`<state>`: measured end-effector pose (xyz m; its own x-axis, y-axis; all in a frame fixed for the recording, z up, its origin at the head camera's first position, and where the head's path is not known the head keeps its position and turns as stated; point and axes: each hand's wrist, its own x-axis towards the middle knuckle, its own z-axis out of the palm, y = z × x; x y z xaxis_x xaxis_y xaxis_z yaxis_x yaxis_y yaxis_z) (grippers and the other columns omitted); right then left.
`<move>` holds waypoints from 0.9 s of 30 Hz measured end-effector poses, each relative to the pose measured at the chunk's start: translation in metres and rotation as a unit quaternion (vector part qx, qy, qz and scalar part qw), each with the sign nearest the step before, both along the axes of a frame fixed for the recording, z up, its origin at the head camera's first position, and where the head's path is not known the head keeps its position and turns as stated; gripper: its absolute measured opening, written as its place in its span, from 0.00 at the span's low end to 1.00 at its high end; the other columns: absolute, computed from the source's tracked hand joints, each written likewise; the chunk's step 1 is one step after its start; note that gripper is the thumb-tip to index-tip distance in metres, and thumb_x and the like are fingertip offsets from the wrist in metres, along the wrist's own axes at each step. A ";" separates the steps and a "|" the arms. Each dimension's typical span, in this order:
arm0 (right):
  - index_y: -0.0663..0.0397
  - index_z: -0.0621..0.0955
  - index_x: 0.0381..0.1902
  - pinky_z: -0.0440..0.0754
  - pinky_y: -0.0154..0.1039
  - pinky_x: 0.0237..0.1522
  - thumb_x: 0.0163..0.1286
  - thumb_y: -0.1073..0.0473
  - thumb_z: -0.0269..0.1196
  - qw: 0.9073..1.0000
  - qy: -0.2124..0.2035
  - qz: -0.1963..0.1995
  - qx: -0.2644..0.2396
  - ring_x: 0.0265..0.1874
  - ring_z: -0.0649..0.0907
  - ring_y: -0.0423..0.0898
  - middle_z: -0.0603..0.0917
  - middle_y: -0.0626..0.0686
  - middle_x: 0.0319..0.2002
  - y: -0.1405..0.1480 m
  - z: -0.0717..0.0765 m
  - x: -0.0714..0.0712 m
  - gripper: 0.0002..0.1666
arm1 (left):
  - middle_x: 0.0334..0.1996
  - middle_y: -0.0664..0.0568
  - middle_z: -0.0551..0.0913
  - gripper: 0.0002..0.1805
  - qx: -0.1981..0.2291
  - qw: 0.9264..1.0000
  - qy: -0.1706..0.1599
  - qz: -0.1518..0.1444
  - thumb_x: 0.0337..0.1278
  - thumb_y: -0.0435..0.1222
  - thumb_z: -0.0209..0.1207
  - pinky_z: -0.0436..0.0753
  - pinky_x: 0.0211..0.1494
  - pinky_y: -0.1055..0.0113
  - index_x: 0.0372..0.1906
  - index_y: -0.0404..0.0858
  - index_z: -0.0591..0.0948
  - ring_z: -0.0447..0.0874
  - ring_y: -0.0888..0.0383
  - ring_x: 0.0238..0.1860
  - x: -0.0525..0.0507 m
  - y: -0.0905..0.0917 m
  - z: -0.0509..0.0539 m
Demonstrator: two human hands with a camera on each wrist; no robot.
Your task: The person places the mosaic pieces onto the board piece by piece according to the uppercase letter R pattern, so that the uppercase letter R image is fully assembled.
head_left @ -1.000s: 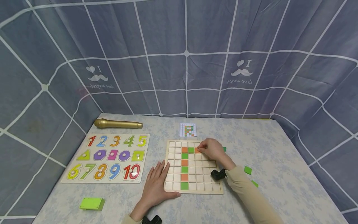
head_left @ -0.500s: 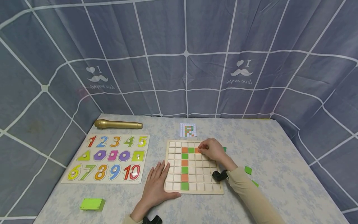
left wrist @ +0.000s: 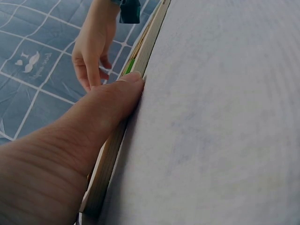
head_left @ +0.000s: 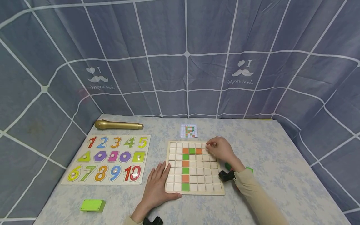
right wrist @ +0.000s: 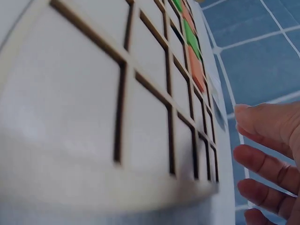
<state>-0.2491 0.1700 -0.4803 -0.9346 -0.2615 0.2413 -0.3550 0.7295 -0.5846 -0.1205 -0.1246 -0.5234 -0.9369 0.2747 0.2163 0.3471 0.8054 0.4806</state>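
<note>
A wooden grid board (head_left: 208, 193) lies on the table, with green and orange square tiles in one column and along a short row near its top. My left hand (head_left: 157, 187) rests at its lower left corner, fingers straight along the left side. In the left wrist view the thumb (left wrist: 117, 96) lies against the board's edge. My right hand (head_left: 221, 149) is over the board's upper right corner, just right of the last orange tile (head_left: 198, 151). The right wrist view shows the fingers (right wrist: 262, 161) loosely bent, holding nothing visible.
A small pattern card (head_left: 189, 130) lies behind the board. Left of it are a number and shape puzzle (head_left: 106, 159), a gold microphone (head_left: 119, 125) and a lime green block (head_left: 92, 205). Green pieces (head_left: 249, 169) lie on the right, partly hidden by the right arm.
My right hand has left the orange tile at the end of the top row and moved right. That tile now lies uncovered in its cell. The left hand has stayed still.
</note>
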 end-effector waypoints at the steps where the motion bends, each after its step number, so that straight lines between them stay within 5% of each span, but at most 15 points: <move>1: 0.54 0.87 0.36 0.71 0.42 0.30 0.62 0.58 0.67 1.000 0.000 -0.007 -0.004 0.28 0.72 0.45 0.81 0.47 0.31 0.003 0.001 0.001 0.07 | 0.69 0.39 0.60 0.64 0.000 1.000 0.003 0.000 0.27 0.69 0.67 0.48 0.69 0.47 0.70 0.34 0.63 0.49 0.42 0.71 0.000 0.000 0.000; 8: 0.56 0.87 0.39 0.73 0.44 0.32 0.61 0.57 0.68 0.999 -0.002 -0.048 -0.014 0.32 0.74 0.49 0.83 0.52 0.37 0.024 0.004 0.000 0.10 | 0.70 0.40 0.59 0.64 -0.002 1.000 -0.005 0.001 0.27 0.69 0.67 0.47 0.70 0.47 0.71 0.34 0.62 0.49 0.43 0.71 0.000 0.000 0.000; 27: 0.59 0.86 0.39 0.72 0.45 0.33 0.61 0.59 0.68 0.998 -0.003 -0.062 -0.009 0.32 0.75 0.51 0.83 0.56 0.38 0.054 -0.003 -0.001 0.11 | 0.70 0.40 0.59 0.64 -0.006 1.000 -0.010 -0.001 0.28 0.69 0.67 0.47 0.70 0.47 0.71 0.34 0.62 0.48 0.43 0.71 -0.001 0.000 0.000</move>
